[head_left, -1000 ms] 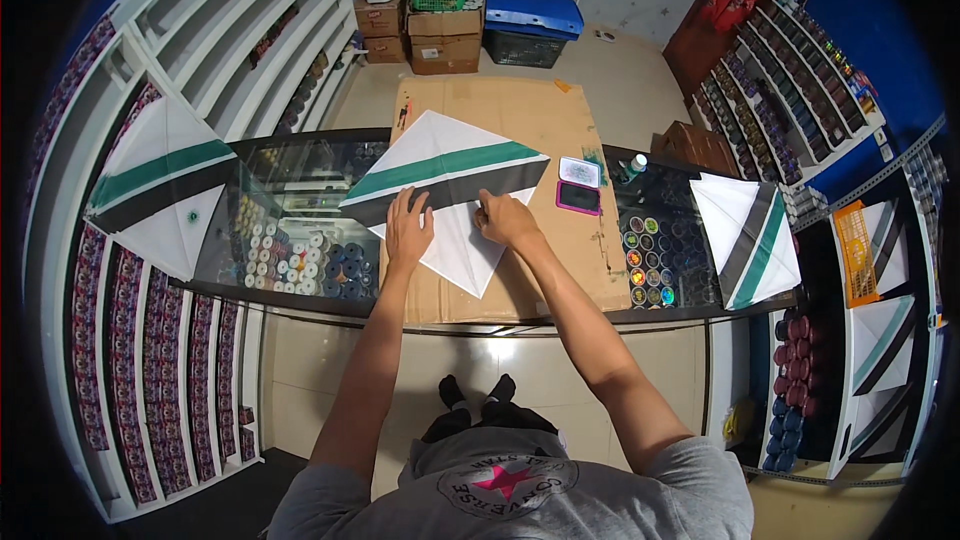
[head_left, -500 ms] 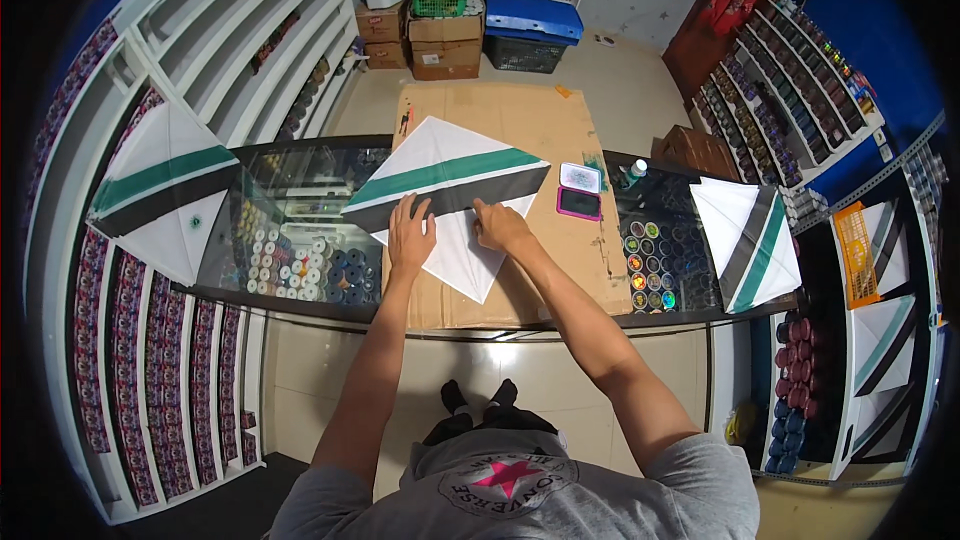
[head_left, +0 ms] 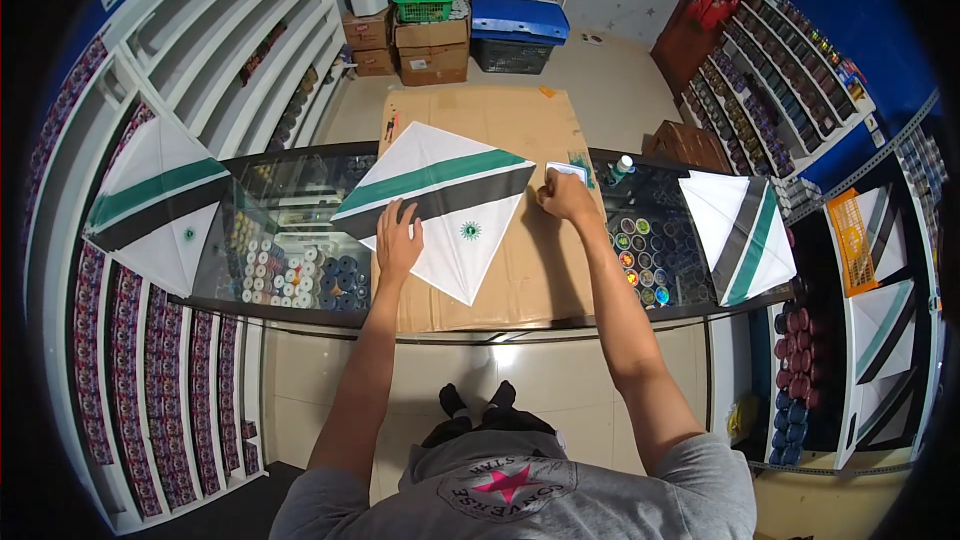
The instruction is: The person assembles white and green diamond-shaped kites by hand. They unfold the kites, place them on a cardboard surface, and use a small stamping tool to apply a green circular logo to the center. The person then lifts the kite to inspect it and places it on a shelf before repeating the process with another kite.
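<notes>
A white diamond-shaped kite (head_left: 425, 162) with a green and a black stripe lies flat on a cardboard sheet (head_left: 440, 316). Its lower white part bears a small round green print (head_left: 470, 231). My left hand (head_left: 399, 240) rests on the kite near its left edge, fingers spread and holding nothing. Off the kite's right corner, my right hand (head_left: 567, 194) is closed over the ink pad, with whatever it grips hidden beneath the fingers. Only the pad's pale lid (head_left: 567, 169) shows past the knuckles.
The cardboard lies on a glass counter (head_left: 300, 210) holding thread spools and round tins. Similar striped kites lie at the left (head_left: 160, 205) and right (head_left: 740, 238). A small bottle (head_left: 622, 166) stands right of the cardboard. Boxes and a blue-lidded bin (head_left: 518, 20) stand beyond.
My right hand has lifted off the kite and moved right to the ink pad. The green print shows where its fingers pressed. My left hand stays on the kite.
</notes>
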{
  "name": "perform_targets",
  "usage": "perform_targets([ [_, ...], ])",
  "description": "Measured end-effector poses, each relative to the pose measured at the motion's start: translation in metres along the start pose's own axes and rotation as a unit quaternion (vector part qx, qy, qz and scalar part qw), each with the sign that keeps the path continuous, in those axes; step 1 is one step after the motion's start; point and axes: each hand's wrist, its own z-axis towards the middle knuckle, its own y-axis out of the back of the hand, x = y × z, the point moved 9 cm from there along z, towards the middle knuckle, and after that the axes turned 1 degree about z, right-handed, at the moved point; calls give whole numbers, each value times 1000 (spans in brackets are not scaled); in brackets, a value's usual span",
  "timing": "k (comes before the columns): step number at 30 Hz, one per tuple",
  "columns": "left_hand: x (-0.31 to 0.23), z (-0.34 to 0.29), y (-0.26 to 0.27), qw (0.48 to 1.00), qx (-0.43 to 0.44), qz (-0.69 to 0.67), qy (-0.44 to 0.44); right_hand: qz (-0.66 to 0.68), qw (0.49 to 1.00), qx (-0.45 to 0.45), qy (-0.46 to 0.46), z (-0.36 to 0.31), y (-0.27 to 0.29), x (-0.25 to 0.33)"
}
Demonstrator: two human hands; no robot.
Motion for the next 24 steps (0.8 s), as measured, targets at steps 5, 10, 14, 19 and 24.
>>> perform_targets([
  [5, -2, 0, 1, 1000, 1, 2, 0, -27, 999, -40, -21, -1, 5, -44],
  [10, 1, -1, 2, 1000, -4, 7, -2, -36, 998, -9, -44, -1, 0, -55],
  [14, -1, 1, 1, 1000, -5, -1, 0, -51, 995, 40, -74, -2, -5, -62],
  [19, 13, 4, 15, 996, -50, -69, 34, -53, 996, 6, -72, -10, 25, -44],
  [24, 78, 19, 31, 990, -63, -84, 98, -53, 990, -131, 18, 3, 55, -8],
])
